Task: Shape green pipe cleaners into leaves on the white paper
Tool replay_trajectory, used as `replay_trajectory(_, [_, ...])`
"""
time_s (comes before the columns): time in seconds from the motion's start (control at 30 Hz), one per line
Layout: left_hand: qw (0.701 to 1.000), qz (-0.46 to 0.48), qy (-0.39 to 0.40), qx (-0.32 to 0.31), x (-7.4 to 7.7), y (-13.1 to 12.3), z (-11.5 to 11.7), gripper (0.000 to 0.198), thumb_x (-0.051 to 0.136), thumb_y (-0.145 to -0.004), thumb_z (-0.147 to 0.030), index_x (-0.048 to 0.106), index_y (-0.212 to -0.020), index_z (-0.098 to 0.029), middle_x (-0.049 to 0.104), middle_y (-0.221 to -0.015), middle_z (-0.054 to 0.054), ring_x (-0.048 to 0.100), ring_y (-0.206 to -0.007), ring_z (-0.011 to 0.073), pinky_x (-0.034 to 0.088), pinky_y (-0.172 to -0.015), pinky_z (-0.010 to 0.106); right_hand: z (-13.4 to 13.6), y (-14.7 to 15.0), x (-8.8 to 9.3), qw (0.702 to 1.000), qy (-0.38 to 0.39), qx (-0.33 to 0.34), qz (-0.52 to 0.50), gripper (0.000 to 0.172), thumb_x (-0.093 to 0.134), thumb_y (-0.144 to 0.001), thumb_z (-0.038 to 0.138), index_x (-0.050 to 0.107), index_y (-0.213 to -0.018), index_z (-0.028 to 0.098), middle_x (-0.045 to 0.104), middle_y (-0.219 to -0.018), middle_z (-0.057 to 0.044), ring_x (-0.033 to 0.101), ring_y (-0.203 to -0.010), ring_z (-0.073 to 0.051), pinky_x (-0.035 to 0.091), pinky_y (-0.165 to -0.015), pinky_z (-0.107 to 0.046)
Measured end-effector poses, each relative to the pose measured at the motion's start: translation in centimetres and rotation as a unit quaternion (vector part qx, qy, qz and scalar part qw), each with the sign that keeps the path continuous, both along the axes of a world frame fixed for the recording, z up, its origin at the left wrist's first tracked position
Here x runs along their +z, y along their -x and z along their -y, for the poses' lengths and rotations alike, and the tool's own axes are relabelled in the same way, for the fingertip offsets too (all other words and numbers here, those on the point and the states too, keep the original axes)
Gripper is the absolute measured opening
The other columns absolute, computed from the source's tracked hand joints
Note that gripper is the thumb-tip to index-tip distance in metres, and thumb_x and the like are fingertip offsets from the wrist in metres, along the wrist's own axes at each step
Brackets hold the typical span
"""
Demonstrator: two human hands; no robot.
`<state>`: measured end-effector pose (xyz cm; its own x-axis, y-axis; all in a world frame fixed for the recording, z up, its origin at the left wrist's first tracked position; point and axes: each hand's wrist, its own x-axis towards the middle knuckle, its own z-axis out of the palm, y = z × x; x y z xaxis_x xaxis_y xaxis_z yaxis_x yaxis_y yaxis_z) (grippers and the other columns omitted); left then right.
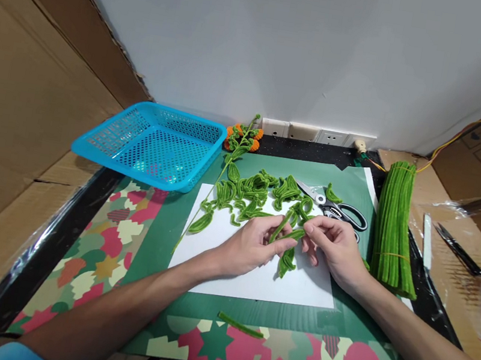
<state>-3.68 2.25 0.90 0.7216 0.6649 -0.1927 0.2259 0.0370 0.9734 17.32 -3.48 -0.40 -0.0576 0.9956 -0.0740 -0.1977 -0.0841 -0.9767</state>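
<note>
Between both hands is a green fuzzy pipe-cleaner stem with leaf shapes (285, 266), held above a white paper sheet (224, 281). My left hand (253, 243) is closed on it, thumb and fingers pinching near a leaf. My right hand (334, 246) pinches the right end of a leaf between thumb and forefinger. Just beyond the fingers lies a pile of bent green pipe-cleaner pieces (251, 188). A finished-looking leafy stem (201, 221) with orange blooms (254, 144) at its far end stretches along the paper's left side.
A blue plastic basket (195, 179) stands at the back left. Black-handled scissors (340, 211) lie behind my right hand. A bundle of green pipe cleaners (397, 229) rests at right, near tweezers (460, 250) and a white-handled tool (427, 241). One loose pipe cleaner (240, 325) lies in front.
</note>
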Motion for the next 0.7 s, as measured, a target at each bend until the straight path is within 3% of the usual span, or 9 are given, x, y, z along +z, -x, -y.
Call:
replay_trajectory(0.17, [1.0, -0.001, 0.014, 0.005, -0.1, 0.0, 0.1, 0.038, 0.075, -0.095, -0.053, 0.061, -0.101, -0.018, 0.056, -0.071, -0.006, 0.054, -0.054, 0.0093, 0.04, -0.049, 0.02, 0.0, 0.1, -0.2, 1.0, -0.021, -0.004, 0.001, 0.031, 0.077, -0.098, 0.045, 0.072, -0.084, 0.018, 0.071, -0.065, 0.001, 0.057, -0.043, -0.01, 0.044, -0.044, -0.023])
replay_trajectory(0.27, [1.0, 0.0, 0.013, -0.001, 0.0, 0.1, 0.1, 0.037, 0.073, -0.096, -0.053, 0.063, -0.101, -0.018, 0.055, -0.071, -0.006, 0.053, -0.056, 0.0092, 0.041, -0.051, 0.02, 0.3, 0.2, -0.3, 0.999, -0.048, -0.003, 0.006, 0.02, 0.068, -0.105, 0.041, 0.076, -0.105, 0.022, 0.068, -0.067, 0.003, 0.059, -0.045, -0.011, 0.047, -0.046, -0.023])
replay_trajectory(0.33, [1.0, -0.004, -0.002, -0.013, 0.1, 0.1, 0.0, 0.036, 0.072, -0.097, -0.052, 0.065, -0.099, -0.017, 0.055, -0.069, -0.006, 0.052, -0.056, 0.0087, 0.04, -0.053, 0.021, 0.6, 0.2, -0.3, 0.996, -0.084, -0.012, 0.033, 0.018, 0.063, -0.108, 0.033, 0.077, -0.116, 0.026, 0.07, -0.079, 0.001, 0.061, -0.049, -0.01, 0.05, -0.048, -0.023])
replay_trajectory(0.47, [0.999, -0.01, -0.034, -0.041, 0.4, 0.2, -0.1, 0.037, 0.069, -0.099, -0.052, 0.067, -0.095, -0.015, 0.057, -0.066, -0.004, 0.05, -0.057, 0.009, 0.037, -0.055, 0.022, 1.3, 0.2, -0.5, 0.969, -0.209, -0.005, 0.13, 0.039, 0.052, -0.105, 0.01, 0.082, -0.119, 0.03, 0.071, -0.111, -0.006, 0.066, -0.064, -0.01, 0.057, -0.057, -0.026])
replay_trajectory(0.7, [0.998, -0.001, -0.029, -0.061, 0.7, 0.1, -0.1, 0.037, 0.068, -0.1, -0.051, 0.066, -0.091, -0.015, 0.058, -0.063, -0.004, 0.051, -0.056, 0.0087, 0.038, -0.057, 0.022, 1.2, 0.1, -0.5, 0.927, -0.287, 0.0, 0.242, 0.064, 0.047, -0.093, -0.006, 0.079, -0.129, 0.036, 0.07, -0.119, -0.006, 0.071, -0.106, -0.02, 0.063, -0.087, -0.036])
